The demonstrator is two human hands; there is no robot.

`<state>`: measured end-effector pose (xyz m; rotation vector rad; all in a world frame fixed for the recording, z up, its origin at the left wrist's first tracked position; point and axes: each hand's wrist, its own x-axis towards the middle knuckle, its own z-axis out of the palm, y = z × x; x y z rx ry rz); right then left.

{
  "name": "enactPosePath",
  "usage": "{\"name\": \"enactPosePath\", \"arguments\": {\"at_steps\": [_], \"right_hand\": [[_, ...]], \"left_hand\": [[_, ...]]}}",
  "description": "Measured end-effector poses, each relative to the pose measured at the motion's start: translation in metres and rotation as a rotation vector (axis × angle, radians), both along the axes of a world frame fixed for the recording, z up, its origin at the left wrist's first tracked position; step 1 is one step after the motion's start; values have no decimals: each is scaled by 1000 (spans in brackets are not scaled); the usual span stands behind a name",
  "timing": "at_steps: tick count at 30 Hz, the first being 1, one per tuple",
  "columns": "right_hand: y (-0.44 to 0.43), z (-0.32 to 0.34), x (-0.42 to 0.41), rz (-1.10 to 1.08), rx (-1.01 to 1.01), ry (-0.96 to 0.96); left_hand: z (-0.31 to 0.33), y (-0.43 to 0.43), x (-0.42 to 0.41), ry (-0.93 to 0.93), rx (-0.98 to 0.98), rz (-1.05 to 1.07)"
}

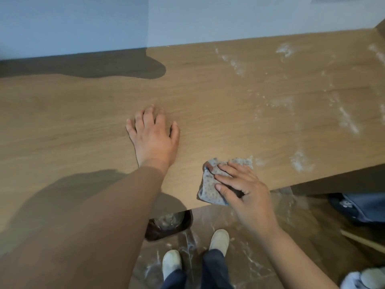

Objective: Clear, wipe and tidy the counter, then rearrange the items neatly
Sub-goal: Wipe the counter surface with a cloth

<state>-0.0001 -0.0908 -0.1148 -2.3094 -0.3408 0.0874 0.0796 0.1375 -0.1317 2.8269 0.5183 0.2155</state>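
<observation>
Counter (head view): pale wood-grain counter (83, 113) runs across the frame and meets a plain light wall (208, 17) at the back; its front edge cuts diagonally above the floor.
Left hand: left hand (154, 138) rests palm down near the middle of the counter, open with fingers spread and fingertips touching the wood, holding nothing; the sleeved forearm reaches in from the lower left.
Right hand: right hand (243, 188) presses down on the cloth at the counter's front edge, fingers fairly straight and laid over the fabric rather than curled round it.
Cloth: small grey speckled cloth (210, 190) lies bunched under the right fingers, one corner hanging just past the counter's edge.
Powder: white powder smears (348, 119) streak the right part of the counter, from the back wall down to a patch just beside the cloth; the left part shows bare wood.
Floor: brown floor (260, 257) below carries white streaks.
Container: dark container (166, 228) with something clear and crinkled inside sits on the floor, partly under the counter's edge.
Feet: two pale shoes (171, 263) and dark trouser legs stand beside the container.
Right edge: wooden stick (362, 240) slants in low on the right, below blue fabric that I cannot identify.
</observation>
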Motion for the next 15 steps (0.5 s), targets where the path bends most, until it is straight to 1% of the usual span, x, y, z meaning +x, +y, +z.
{"name": "enactPosePath", "arguments": {"at_steps": [7, 10, 15], "right_hand": [[-9, 7, -28, -4, -40, -64], [-14, 8, -42, 6, -24, -89], [-29, 18, -53, 51, -40, -10]], "left_hand": [[1, 0, 0, 19, -12, 5], [1, 0, 1, 25, -3, 9], [0, -1, 1, 24, 5, 6]]}}
